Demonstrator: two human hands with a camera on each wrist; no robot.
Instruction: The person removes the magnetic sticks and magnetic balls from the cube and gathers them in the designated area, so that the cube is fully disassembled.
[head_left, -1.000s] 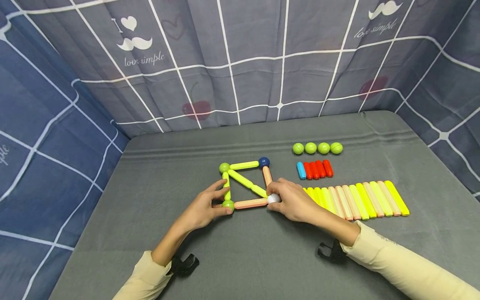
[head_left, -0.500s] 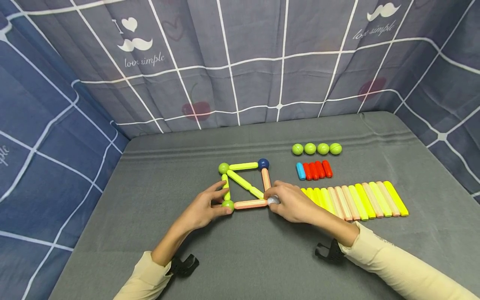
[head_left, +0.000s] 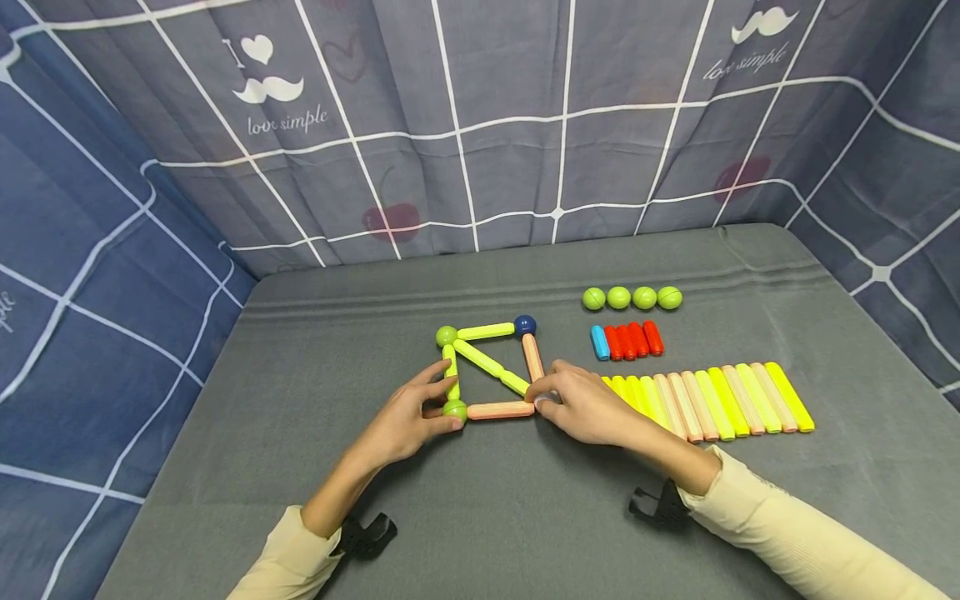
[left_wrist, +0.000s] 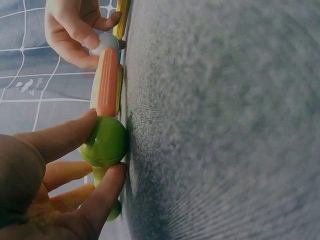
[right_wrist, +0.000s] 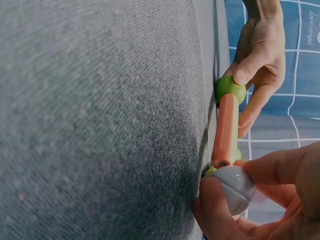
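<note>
A flat four-sided frame of rods and balls lies on the grey cloth. My left hand (head_left: 411,417) pinches the green ball (left_wrist: 105,142) at its near left corner between thumb and fingers. At the near right corner, my right hand (head_left: 581,402) pinches a grey ball (right_wrist: 234,189), mostly covered by fingers in the head view. An orange rod (head_left: 500,410) spans the near side, its right end close against the grey ball. Another orange rod (head_left: 532,357) runs up to a navy ball (head_left: 525,325). Yellow-green rods (head_left: 486,332) form the far side, left side and diagonal, meeting at a green ball (head_left: 446,336).
Right of the frame lies a row of yellow and orange rods (head_left: 716,404), partly behind the right hand. Beyond it are short red rods (head_left: 633,340), a short blue rod (head_left: 600,342) and several green balls (head_left: 644,297). A checked curtain (head_left: 517,117) hangs behind.
The grey ball has turned in my right fingers, its white side giving way to grey, and now shows less. The frame's right corner shifts slightly. My left hand stays on its ball.
</note>
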